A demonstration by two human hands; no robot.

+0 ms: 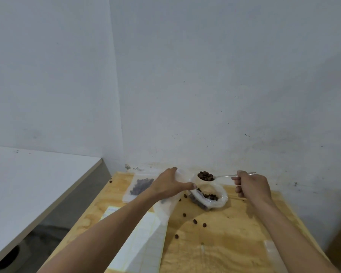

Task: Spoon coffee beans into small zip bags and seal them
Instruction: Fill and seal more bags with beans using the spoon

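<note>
One filled translucent zip bag (139,186) lies far left on the plywood table (234,243). Left hand (170,184) pinches an empty translucent bag (165,208); right hand (252,187) grips a metal spoon (206,176) heaped with beans over the clear supply bag (211,198). Pour and seal pending; loose beans (195,221) spilled.

My left hand (170,184) covers the top of the small zip bag (164,209), so its mouth I cannot see. The fingers (238,189) of my right hand (252,187) hide part of the spoon (222,176) handle. The lower edge cuts the worktop (224,243) and both forearms.
</note>
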